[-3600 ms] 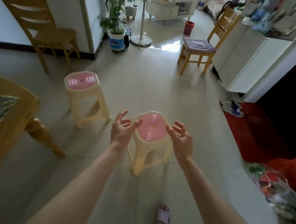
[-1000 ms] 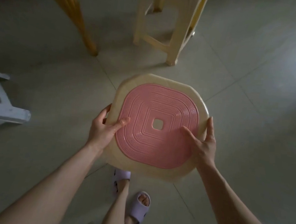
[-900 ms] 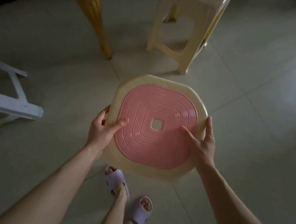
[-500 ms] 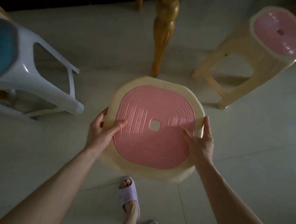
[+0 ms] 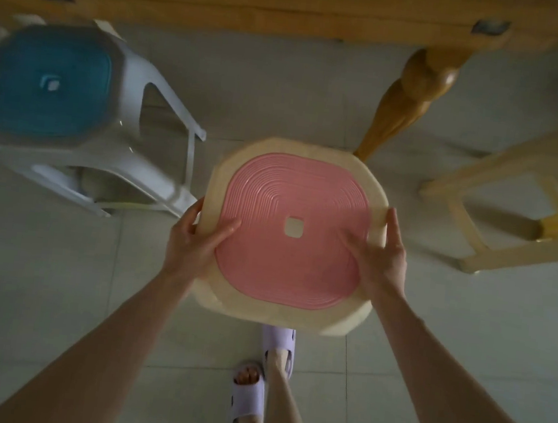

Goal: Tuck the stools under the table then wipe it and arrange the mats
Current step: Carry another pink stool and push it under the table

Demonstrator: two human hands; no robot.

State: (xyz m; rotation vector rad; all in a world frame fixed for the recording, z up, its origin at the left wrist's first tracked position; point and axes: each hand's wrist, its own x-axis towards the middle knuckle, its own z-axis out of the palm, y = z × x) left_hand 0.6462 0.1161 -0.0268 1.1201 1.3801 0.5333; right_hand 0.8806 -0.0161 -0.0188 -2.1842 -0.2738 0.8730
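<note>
Pink stool [image 5: 289,267] now nr table [image 5: 258,2], hands [image 5: 192,240] [image 5: 382,260] gripping rim.

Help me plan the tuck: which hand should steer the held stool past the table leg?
Likely the right hand: it grips the stool on the table leg side, so it can push left toward the gap. The left hand grips the opposite side.

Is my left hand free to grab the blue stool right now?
Probably not: the left hand grips the pink stool by its rim; nothing else stands between it and the blue stool.
</note>
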